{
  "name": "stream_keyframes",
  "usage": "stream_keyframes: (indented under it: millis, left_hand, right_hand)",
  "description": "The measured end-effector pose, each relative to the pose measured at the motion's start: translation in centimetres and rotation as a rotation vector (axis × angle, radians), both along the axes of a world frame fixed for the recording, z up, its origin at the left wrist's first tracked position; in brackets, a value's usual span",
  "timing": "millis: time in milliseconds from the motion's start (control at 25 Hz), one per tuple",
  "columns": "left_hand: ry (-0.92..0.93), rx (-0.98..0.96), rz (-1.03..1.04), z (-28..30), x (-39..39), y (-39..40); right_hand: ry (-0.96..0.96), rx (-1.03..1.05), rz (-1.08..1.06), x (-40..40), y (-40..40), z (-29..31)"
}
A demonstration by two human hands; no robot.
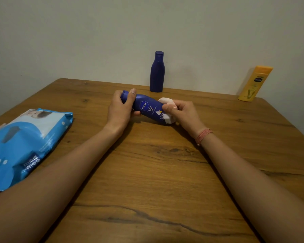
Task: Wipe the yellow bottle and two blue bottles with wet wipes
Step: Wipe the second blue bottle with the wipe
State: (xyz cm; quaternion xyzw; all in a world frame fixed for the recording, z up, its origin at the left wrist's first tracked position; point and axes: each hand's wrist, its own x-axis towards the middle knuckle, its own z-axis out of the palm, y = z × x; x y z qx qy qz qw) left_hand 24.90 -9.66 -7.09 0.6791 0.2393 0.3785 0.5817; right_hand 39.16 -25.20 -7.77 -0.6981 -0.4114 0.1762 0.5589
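A blue bottle [147, 106] with a round white-lettered logo lies on its side above the table's middle. My left hand [121, 109] grips its cap end, thumb over the top. My right hand [182, 111] holds a white wet wipe [167, 109] wrapped round the bottle's base end. A second blue bottle [157, 72] stands upright at the table's far edge by the wall. The yellow bottle [254, 84] stands at the far right corner, leaning against the wall.
A blue pack of wet wipes [25, 142] lies flat on the left side of the wooden table [151, 181]. A pale wall rises directly behind the table's far edge. A red thread band circles my right wrist.
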Motion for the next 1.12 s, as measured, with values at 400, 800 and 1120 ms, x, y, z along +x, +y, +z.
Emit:
stream_keyframes:
  millis: [400,800,1120]
  left_hand:
    - [-0.021,-0.061,-0.138,0.2,0.0,0.1]
    - [-0.044,-0.229,-0.286,0.0,0.4,-0.3]
    - [-0.070,-0.374,-0.046,0.2,0.3,0.3]
  right_hand:
    - [-0.028,-0.042,0.025,-0.4,-0.2,0.3]
    - [-0.794,-0.110,0.072,-4.2,1.6,0.2]
    - [-0.822,-0.208,0.182,-3.0,0.7,0.1]
